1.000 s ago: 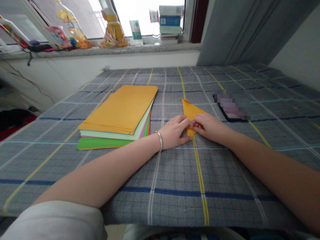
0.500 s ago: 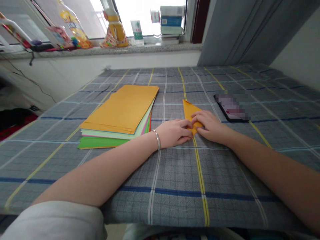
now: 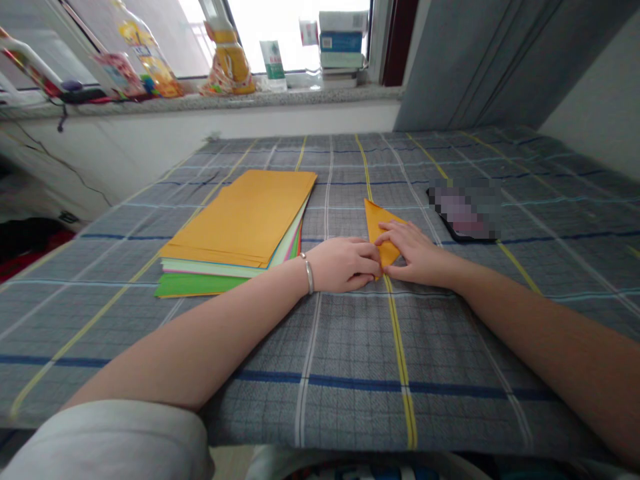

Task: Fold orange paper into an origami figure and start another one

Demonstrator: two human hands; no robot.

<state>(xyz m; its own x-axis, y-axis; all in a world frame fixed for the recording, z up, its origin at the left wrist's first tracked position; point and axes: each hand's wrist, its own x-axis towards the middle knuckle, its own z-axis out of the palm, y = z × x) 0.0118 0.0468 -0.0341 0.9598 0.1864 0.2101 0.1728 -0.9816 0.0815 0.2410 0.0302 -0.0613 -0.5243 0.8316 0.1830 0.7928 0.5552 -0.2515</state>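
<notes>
A small piece of orange paper [image 3: 376, 217], folded into a pointed shape, lies on the checked cloth between my hands. My left hand [image 3: 345, 265], with a silver bangle at the wrist, has its curled fingers pressed on the paper's left, near edge. From the right, my right hand [image 3: 423, 255] holds the paper, fingertips on top of it and thumb at its near corner. The fingertips of both hands almost meet there, and the lower part of the paper is mostly covered. Beside my left forearm is a stack of coloured paper [image 3: 245, 213], with orange sheets uppermost and white, pink and green edges below.
A phone [image 3: 463, 217] with a blurred screen lies to the right on the checked cloth [image 3: 350, 347]. Behind the table, the window sill [image 3: 300, 98] carries bottles, a tube [image 3: 273, 63] and stacked boxes [image 3: 343, 43]. A grey curtain [image 3: 465, 60] hangs at the back right.
My right thumb has slid left and toward me to the near corner of the paper, and my right fingertips have shifted slightly left. My left hand stays at the paper's edge.
</notes>
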